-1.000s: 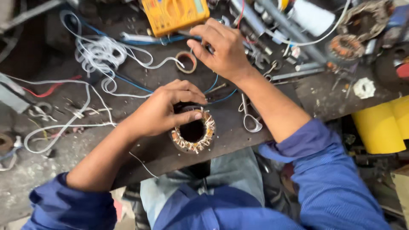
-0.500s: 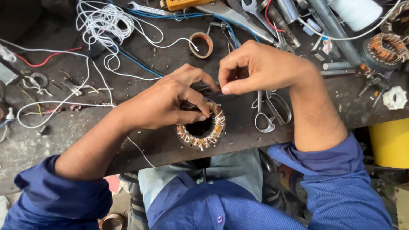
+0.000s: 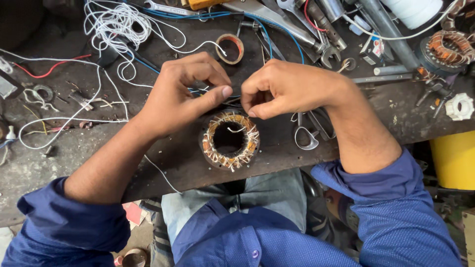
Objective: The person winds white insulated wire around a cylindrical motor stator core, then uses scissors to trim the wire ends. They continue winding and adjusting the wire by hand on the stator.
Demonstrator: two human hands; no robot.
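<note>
Dark bench [image 3: 188,163] w/ tangled white wire [image 3: 111,22] far left, tape roll [image 3: 230,48] centre-back, scissors [image 3: 307,133] right, spanners [image 3: 297,27] & 2nd wound stator [image 3: 448,47] far right.

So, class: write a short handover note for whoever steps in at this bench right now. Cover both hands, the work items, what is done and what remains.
Left hand: fingertips pinched just above the wound coil ring, apparently on a thin strand; the grip looks shut.
Right hand: pinched likewise, facing the left.
Wound coil ring: flat on the dark bench near its front edge, copper windings bound with pale cord, a loose cord end in the hole.
Scissors lie just right of it.
Done: ring largely laced. Left: probably the strand still in hand.
</note>
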